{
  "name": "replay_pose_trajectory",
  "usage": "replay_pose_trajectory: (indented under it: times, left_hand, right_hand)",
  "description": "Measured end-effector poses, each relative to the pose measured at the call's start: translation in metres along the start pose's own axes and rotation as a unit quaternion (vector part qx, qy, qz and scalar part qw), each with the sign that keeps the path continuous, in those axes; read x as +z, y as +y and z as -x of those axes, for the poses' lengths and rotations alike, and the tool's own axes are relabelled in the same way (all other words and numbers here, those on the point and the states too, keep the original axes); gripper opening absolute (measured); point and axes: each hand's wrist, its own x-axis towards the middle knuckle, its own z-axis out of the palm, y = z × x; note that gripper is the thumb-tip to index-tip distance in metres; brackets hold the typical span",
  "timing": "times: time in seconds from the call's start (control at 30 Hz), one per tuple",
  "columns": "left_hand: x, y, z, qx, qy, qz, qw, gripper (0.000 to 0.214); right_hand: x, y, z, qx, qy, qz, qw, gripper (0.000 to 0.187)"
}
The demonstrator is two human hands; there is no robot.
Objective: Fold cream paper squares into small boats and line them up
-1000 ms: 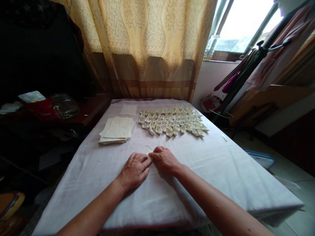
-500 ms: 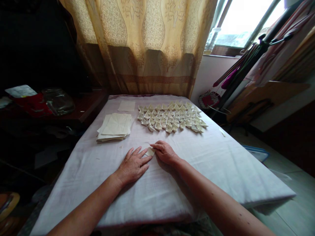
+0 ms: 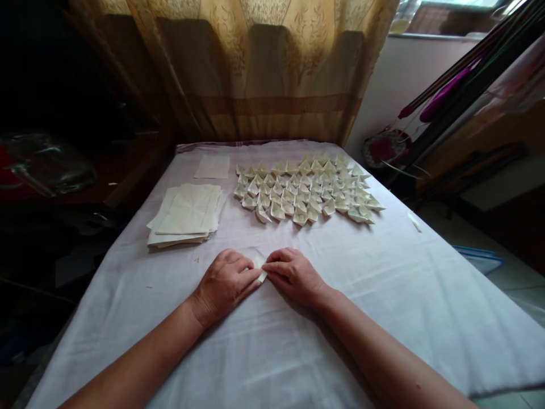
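My left hand (image 3: 224, 282) and my right hand (image 3: 294, 274) meet fingertip to fingertip on the white cloth-covered table (image 3: 383, 295). Between them lies a small folded piece of cream paper (image 3: 260, 270), pinched and pressed by both sets of curled fingers, mostly hidden under them. Farther back sit several rows of folded paper shapes (image 3: 309, 189). To the left rests a stack of flat cream paper sheets (image 3: 187, 213), with a single loose sheet (image 3: 213, 166) behind it.
A patterned tan curtain (image 3: 255, 68) hangs behind the table. A dark side table with a glass jar (image 3: 46, 165) stands at left. At right are a rack with hanging clothes (image 3: 477, 74) and a blue-rimmed lid (image 3: 479, 258) on the floor. A small paper scrap (image 3: 414, 221) lies near the right edge.
My left fingers, spread flat half a second ago, have curled in onto the folded paper. The camera has tilted down and moved closer to the table.
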Motion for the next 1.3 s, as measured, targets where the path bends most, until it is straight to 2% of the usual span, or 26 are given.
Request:
replay_pose_trajectory:
  times: [0.2,0.33,0.53,0.7,0.9,1.13,1.3]
  left_hand:
    - [0.002,0.002,0.002,-0.049,0.006,0.075,0.996,0.024]
    - [0.003,0.001,-0.002,-0.073,0.004,0.088,0.993,0.027]
    - [0.005,0.001,-0.004,-0.101,0.003,0.090,0.991,0.026]
    - [0.006,0.000,-0.001,-0.118,-0.009,0.092,0.989,0.021]
    - [0.007,-0.002,0.002,-0.161,-0.020,0.082,0.983,0.024]
    - [0.007,0.001,0.001,-0.209,-0.030,0.085,0.974,0.015]
    - [0.006,0.002,-0.001,-0.210,-0.028,0.091,0.973,0.014]
  right_hand:
    - [-0.006,-0.012,0.003,0.048,-0.006,0.020,0.999,0.015]
    - [-0.006,-0.016,0.002,0.102,0.001,0.020,0.995,0.018]
    - [-0.004,-0.017,0.000,0.122,-0.008,-0.013,0.992,0.015]
    - [-0.001,-0.021,-0.004,0.163,0.008,0.005,0.987,0.019]
    - [-0.001,-0.022,-0.012,0.188,-0.013,0.017,0.982,0.018]
    - [-0.003,-0.020,-0.018,0.204,-0.017,0.043,0.978,0.018]
    - [-0.001,-0.021,-0.018,0.211,-0.007,0.047,0.976,0.019]
